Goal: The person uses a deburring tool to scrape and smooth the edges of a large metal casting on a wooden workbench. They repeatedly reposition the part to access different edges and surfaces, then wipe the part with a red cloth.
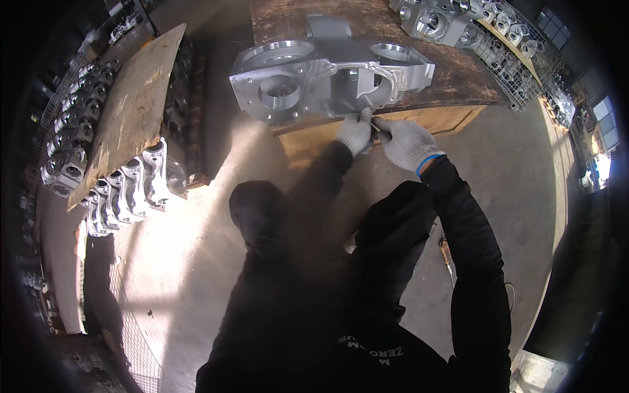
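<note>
Casting [331, 75], a large grey metal housing lying long-axis left to right at the near edge of a wooden bench [452, 78], just beyond both gloved hands: left hand [354, 133] and right hand [406, 142] pinched together on a small dark tool [376, 129] under its lower rim.

Worn brown wooden workbench [458, 72], scuffed top, with one big grey cast-metal housing [327, 75] sitting flat on it, right above where both gloved hands meet.

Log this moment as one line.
left hand: on casting lower edge | right hand: holding small tool, beside left | casting: on wooden bench
</note>
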Tool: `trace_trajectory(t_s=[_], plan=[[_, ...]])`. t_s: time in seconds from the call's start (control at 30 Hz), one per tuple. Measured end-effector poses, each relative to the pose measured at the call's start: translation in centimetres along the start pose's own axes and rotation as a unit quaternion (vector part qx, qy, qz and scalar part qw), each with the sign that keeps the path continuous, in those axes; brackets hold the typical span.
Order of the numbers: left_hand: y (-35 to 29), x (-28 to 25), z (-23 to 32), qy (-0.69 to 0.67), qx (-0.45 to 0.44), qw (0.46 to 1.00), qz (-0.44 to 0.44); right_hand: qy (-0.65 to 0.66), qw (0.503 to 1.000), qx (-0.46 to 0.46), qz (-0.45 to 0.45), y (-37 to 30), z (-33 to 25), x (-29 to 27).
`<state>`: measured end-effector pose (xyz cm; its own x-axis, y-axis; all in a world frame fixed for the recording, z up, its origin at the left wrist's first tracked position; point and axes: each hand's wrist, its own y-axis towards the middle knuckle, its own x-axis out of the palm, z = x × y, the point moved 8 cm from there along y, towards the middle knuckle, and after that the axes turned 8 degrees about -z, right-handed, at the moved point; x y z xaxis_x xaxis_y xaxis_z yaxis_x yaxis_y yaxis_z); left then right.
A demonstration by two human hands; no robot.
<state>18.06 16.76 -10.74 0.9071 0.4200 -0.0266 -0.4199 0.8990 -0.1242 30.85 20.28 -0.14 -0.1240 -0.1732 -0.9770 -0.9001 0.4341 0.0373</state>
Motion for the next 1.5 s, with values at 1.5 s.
trace_trajectory(t_s=[1.5], plan=[[-24.9,-3.9,31.1,0.359,0.525,0.767,-0.089,0.199,0.963,-0.046,0.177,5.8,-4.6,5.9]])
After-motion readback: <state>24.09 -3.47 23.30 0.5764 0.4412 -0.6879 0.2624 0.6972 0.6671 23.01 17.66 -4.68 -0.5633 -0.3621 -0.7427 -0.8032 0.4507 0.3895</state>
